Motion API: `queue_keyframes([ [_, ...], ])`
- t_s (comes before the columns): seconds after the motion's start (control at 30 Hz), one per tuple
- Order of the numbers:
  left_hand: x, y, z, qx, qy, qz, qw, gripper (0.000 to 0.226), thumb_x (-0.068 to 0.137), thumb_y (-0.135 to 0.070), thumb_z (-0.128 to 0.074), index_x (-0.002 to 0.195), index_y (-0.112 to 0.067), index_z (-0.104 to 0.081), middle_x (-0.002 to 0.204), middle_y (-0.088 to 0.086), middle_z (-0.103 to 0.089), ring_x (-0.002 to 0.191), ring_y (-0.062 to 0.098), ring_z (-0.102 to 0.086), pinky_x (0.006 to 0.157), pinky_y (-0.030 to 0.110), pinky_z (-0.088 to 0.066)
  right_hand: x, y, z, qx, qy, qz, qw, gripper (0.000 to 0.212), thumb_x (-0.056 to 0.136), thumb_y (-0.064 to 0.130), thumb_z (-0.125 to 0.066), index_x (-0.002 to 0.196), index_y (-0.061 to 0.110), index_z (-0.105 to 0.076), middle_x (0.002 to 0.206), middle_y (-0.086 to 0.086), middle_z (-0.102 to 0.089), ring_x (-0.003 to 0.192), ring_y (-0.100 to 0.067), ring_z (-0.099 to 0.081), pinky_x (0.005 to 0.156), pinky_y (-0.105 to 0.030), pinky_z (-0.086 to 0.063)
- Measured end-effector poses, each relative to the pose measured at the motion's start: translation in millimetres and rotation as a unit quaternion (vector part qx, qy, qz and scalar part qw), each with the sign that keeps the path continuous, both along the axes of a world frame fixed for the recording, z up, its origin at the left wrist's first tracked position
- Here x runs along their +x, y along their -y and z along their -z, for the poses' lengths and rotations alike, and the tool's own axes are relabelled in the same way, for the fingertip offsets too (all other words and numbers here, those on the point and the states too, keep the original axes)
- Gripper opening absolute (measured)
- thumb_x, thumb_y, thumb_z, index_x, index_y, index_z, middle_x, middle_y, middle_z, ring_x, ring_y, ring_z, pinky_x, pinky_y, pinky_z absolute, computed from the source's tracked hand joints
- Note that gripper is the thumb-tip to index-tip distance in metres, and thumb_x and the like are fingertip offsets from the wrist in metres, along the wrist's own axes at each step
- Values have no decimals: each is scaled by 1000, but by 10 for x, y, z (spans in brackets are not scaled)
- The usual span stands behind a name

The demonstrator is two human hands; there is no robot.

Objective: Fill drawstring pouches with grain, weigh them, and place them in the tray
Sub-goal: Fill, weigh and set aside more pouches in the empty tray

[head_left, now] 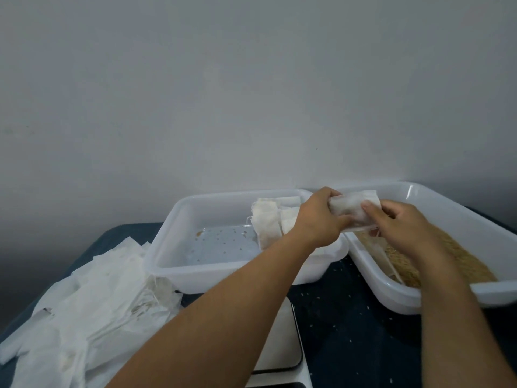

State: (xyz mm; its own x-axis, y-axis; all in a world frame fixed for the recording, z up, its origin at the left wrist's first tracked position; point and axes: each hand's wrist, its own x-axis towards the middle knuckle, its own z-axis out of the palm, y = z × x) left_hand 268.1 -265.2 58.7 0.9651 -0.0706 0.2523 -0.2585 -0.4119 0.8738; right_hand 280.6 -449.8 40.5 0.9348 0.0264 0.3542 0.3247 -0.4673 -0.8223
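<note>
Head view, right of centre: pouch [354, 210] — long axis across the frame — gripped at its ends by left hand [317, 217] and right hand [402, 222], above grain tray [447, 295].

Off-white pouch [353, 209] between the hands; translucent white trays [179, 219] beneath them; tan grain [458, 256] under the right; dark blue surface [349, 317], white-flecked, nearer.

Just two bare forearms coming in from the bottom of the shot, no sleeves anywhere in view. Left hand [316, 219] and right hand [402, 222] have no gloves on them, and I can't spot any rings, watch or wristband on either wrist.
</note>
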Motion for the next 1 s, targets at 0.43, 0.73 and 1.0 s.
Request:
queue_keyframes([
  [0.43,64,29,67,19,17,-8,1000,38,87,-18,-77,121,-19,-59,94,-10,-59,85,11,-60,68,17,-48,59,27,61,-39,-40,43,998,42,98,68,-47,96,34,-72,92,9,-69,82,-6,-62,66,-29,-43],
  [0.73,52,55,77,18,12,-17,1000,37,87,-18,-77,119,-19,-59,97,-6,-60,88,14,-60,65,17,-45,80,14,78,-46,-45,93,994,53,100,68,-41,83,27,-70,84,6,-67,77,-10,-60,62,-29,-40],
  [1.0,42,58,111,7,15,-16,1000,37,85,-19,-79,117,-19,-60,95,-8,-59,86,12,-59,71,20,-48,89,29,97,9,-87,73,993,60,92,79,-37,81,30,-71,104,-2,-74,96,-22,-69,90,-47,-53],
])
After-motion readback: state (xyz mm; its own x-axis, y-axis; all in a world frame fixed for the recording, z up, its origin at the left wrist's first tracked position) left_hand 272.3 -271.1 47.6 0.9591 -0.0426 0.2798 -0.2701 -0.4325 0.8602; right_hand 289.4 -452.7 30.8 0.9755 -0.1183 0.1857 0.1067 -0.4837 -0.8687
